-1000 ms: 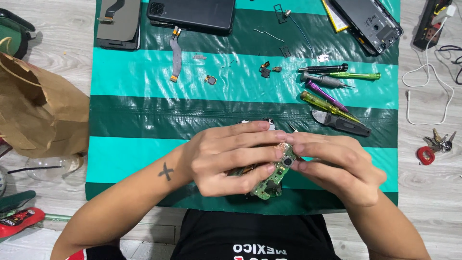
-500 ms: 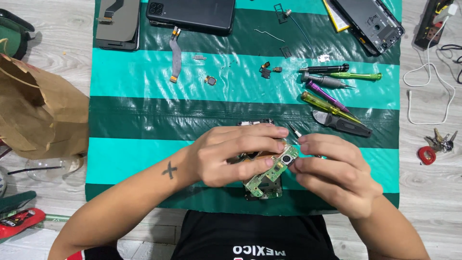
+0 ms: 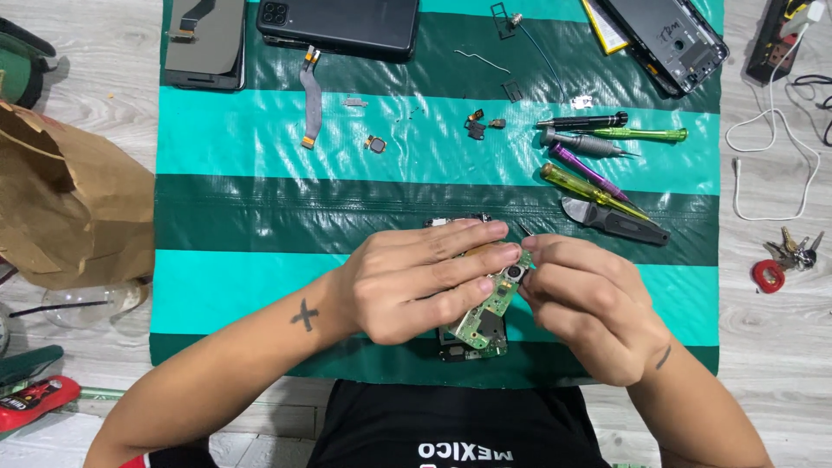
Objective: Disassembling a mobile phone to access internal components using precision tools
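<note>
Green circuit board (image 3: pixel 490 310), small and bearing a round camera lens, sits pinched between the fingers of both hands just above the near edge of a striped mat. The left hand (image 3: pixel 416 282) lays its fingers (image 3: pixel 468 260) pressed together along the board's left side; the right hand (image 3: pixel 589 308) closes its fingertips (image 3: pixel 533 251) on the board's upper tip. Under the fingers lies the teal and dark green striped mat (image 3: pixel 260 225), spread over a pale wood-plank floor (image 3: pixel 87 95). Just beyond the fingers, to the right, lie screwdrivers (image 3: pixel 589 169) and a dark knife (image 3: pixel 617 221). Left of the fingers, off the mat, stands a brown paper bag (image 3: pixel 74 204). Farthest from the fingers are a black phone back (image 3: pixel 340 24), an opened phone frame (image 3: pixel 663 39), and a white cable (image 3: pixel 767 156) with keys (image 3: pixel 784 260) on the floor.
</note>
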